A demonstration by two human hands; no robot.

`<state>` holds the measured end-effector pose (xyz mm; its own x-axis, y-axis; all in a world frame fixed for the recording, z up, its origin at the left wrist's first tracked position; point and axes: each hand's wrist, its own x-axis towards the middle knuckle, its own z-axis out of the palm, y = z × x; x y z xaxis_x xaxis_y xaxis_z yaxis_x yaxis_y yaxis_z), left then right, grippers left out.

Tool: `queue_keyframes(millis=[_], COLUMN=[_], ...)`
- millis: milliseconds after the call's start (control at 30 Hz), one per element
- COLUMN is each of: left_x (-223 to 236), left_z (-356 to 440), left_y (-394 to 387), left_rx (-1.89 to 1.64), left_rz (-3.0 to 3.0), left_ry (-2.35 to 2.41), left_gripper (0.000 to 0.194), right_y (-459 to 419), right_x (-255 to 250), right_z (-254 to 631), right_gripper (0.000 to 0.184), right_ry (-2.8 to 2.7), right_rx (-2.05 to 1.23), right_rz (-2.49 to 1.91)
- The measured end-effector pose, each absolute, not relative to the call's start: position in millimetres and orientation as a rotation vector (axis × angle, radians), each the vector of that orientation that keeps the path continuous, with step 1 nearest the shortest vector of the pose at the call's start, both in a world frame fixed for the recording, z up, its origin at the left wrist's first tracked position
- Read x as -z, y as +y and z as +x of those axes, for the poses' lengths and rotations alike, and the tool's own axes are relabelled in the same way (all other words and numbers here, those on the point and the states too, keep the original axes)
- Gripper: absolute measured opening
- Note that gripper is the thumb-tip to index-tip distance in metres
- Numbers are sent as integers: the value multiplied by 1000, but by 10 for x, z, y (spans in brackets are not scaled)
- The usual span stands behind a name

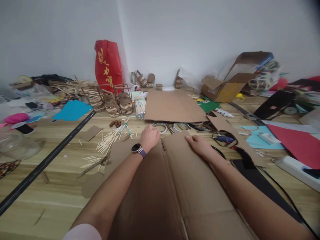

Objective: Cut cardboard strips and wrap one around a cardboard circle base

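A large folded piece of cardboard (152, 193) stretches toward me from the middle of the table, with a crease and a slit running along its length. At its far edge, my left hand (150, 137) is closed, its fingers curled over the cardboard; a watch sits on that wrist. My right hand (200, 145) grips the far right part, thumb on top and the other fingers partly hidden at the side. Just beyond both hands lie rolls of tape (180, 127) and a flat cardboard sheet (175, 105).
Left are loose sticks (108, 140), small stick baskets (112, 106), blue paper (72, 110) and a glass jar (18, 146). A red bag (108, 65) stands behind. Right are an open carton (226, 86), a glue gun (225, 139), a power strip (297, 171) and a cable.
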<state>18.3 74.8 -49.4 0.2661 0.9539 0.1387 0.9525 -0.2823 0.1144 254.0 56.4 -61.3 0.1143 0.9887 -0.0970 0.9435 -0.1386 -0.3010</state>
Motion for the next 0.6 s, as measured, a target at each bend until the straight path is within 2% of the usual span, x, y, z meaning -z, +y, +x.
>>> queue_keyframes(millis=[200,333,433,600], left_x=[447,407,375,361], left_z=[201,244,296,213], left_y=[690,653,616,563], left_rx=[-190,-166,-166,-169], left_rz=[2415,2382,2391,2375], left_ry=[1897,1890,1860,1876], left_gripper=[45,58,67,69], right_y=[428,282,187,23], right_x=[453,339,335,408], right_z=[2516,2558,2608,2865], right_gripper=[34,42,40,37], right_ry=[-1956,-1946,-1906,-1773], right_rx=[-375,-302,-243,-146], right_rz=[-2153,-2111,-2095,-2075])
